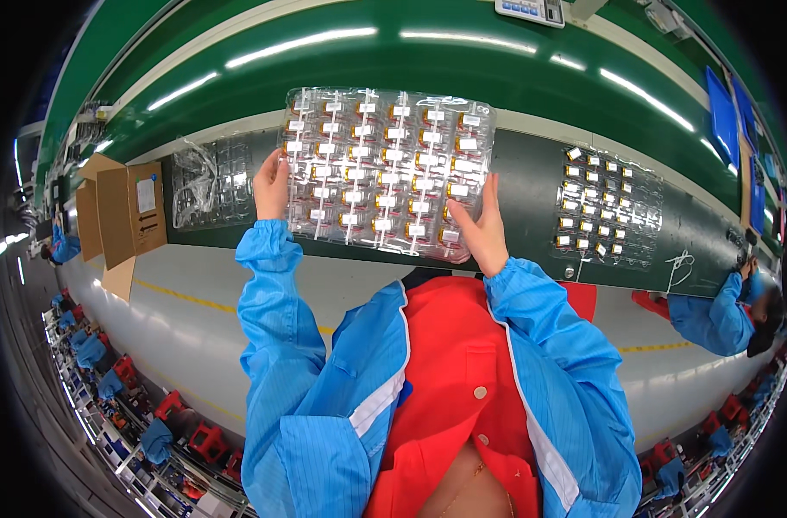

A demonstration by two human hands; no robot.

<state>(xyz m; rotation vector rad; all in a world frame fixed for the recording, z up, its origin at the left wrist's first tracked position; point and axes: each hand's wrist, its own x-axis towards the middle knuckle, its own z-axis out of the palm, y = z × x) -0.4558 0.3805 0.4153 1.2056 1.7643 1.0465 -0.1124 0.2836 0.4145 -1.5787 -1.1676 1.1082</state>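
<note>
Between my two hands is a clear plastic tray (311,226), held up over the dark bench. Rows of small battery cells (356,152) with white labels, yellowish ends and red wires fill its pockets. My left hand (271,186) grips the tray's left edge, its fingers partly hidden by the plastic. On the right side, my right hand (483,226) holds the lower right edge, with the thumb on top over the cells. A second clear tray (639,220) lies on the bench to the right, with several similar cells in it.
An open cardboard box (119,205) stands at the bench's left end. Beside it lie clear empty-looking plastic trays (229,177). A green surface with a calculator (532,10) runs along the back. At far right, a co-worker in blue (720,318) sits by the bench (523,164).
</note>
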